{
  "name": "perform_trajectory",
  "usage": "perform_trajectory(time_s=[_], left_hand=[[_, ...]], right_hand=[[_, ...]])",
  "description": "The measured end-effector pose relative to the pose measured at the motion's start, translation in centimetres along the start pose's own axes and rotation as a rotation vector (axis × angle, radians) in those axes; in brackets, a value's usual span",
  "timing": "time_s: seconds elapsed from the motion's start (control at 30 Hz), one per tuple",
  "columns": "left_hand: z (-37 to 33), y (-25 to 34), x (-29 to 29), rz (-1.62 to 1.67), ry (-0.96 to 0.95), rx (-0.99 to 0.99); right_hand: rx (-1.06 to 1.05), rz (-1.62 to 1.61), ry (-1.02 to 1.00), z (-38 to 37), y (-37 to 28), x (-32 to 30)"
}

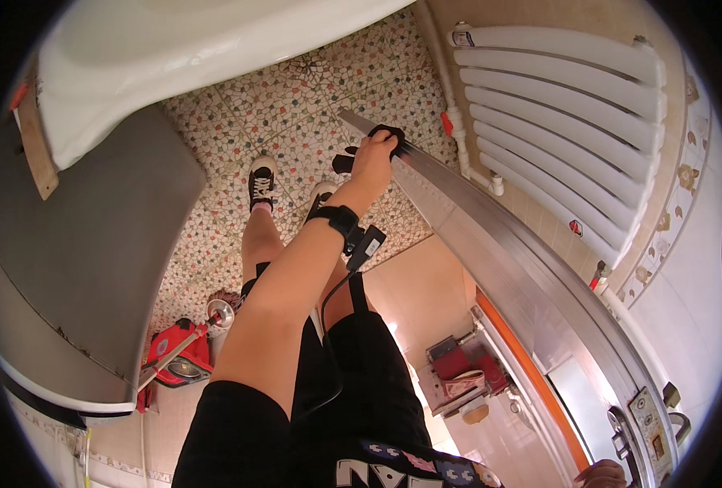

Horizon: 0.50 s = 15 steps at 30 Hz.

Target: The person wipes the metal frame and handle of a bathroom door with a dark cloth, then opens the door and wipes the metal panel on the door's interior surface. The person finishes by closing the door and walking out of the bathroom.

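- Left hand (pixel 373 159): forearm reaching down across the view to the far, floor-side part of the door (pixel 532 252); fingers bent at the door's narrow edge, over a black item (pixel 343 164). Cannot tell whether they grip or only press; kind of item unclear.
- Right hand (pixel 601 474): cut off by the lower rim, just beside the door handle (pixel 619 429); cannot tell how its fingers stand.
- Door: metal-framed, running diagonally from lower right up to centre, edge toward the viewer. Lock plate (pixel 650 427) on its near end.
- Left wrist: black band (pixel 341 221), with small box (pixel 367 248) and dark cable attached.
- Floor (pixel 296 106): multicoloured stone-chip pattern. Shoes (pixel 262 185) on it, black with white toes, one partly behind the forearm.
- Right of door: white slatted radiator (pixel 564 130) on the wall, pipe (pixel 457 122) alongside.
- Upper left: white basin (pixel 215 49), above a grey panel (pixel 84 236).
- Lower left: red case (pixel 184 355), pale stick (pixel 168 358) crossing in front.
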<state>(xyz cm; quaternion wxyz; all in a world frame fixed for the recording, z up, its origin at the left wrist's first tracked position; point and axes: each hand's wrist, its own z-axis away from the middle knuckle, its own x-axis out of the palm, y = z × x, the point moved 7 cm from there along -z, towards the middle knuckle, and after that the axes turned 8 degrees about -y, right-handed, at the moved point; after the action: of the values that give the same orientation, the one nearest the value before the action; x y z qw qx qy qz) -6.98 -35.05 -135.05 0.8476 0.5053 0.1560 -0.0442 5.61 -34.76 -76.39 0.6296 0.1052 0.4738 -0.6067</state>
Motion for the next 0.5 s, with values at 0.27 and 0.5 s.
perform_trajectory(time_s=[0.27,0.5], left_hand=[[-3.3,-5.4,1.0,-0.421,-0.420,-0.421],[5.5,-1.6,-6.3,1.008,-0.039,-0.412]], right_hand=[[0.058,0.047,0.025,0.1,-0.3,0.1],[0.285,0.150,0.070,1.2,0.0,-0.7]])
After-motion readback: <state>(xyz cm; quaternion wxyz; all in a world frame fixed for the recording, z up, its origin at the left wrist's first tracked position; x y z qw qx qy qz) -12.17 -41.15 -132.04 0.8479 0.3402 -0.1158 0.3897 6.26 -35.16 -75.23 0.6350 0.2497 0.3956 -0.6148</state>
